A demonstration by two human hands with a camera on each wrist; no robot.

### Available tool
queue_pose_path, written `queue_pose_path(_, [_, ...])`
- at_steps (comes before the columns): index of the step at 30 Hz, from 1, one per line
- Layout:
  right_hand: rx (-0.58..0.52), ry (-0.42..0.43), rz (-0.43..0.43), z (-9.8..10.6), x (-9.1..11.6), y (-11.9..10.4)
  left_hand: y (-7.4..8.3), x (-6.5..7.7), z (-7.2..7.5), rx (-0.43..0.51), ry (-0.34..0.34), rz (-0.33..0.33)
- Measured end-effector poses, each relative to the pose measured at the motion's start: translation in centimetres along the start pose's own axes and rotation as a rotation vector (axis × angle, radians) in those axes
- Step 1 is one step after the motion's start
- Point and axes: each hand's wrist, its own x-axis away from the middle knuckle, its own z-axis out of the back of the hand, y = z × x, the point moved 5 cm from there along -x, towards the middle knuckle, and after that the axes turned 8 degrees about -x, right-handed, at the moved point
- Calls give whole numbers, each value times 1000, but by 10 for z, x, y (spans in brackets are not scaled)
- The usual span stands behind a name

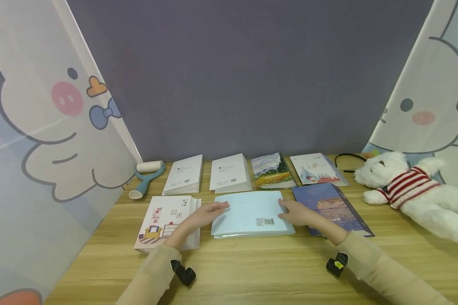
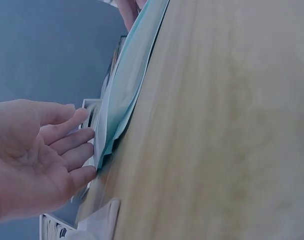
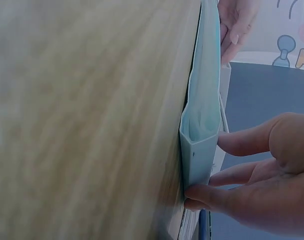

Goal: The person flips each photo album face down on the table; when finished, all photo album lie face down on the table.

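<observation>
A light blue folder (image 1: 248,212) with a barcode label lies flat in the middle of the table. My left hand (image 1: 212,212) is at its left edge; in the left wrist view the left hand (image 2: 41,150) has loosely extended fingers, their tips at the folder's edge. On the opposite side, my right hand (image 1: 295,212) holds the spine edge. The right wrist view shows the right hand (image 3: 262,170) with its thumb at the top cover and fingers against the spine of the folder (image 3: 198,157).
White albums (image 1: 185,174) (image 1: 229,173), a painted-cover album (image 1: 272,171) and an illustrated album (image 1: 317,169) stand behind. An illustrated book (image 1: 164,220) lies left, a blue album (image 1: 330,207) right. Beyond are a lint roller (image 1: 146,178), a headband (image 1: 345,154) and a teddy bear (image 1: 416,190).
</observation>
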Motion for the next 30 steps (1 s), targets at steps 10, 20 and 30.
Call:
queue_pose_path(10, [17, -12, -5, 2, -4, -2, 2, -1, 2, -28, -28, -17])
queue_pose_path(20, [28, 24, 34, 8, -2, -3, 7, 4, 4, -5, -31, -40])
queue_pose_path(30, [-13, 176, 219, 7, 0, -19, 5, 19, 13, -16, 9, -62])
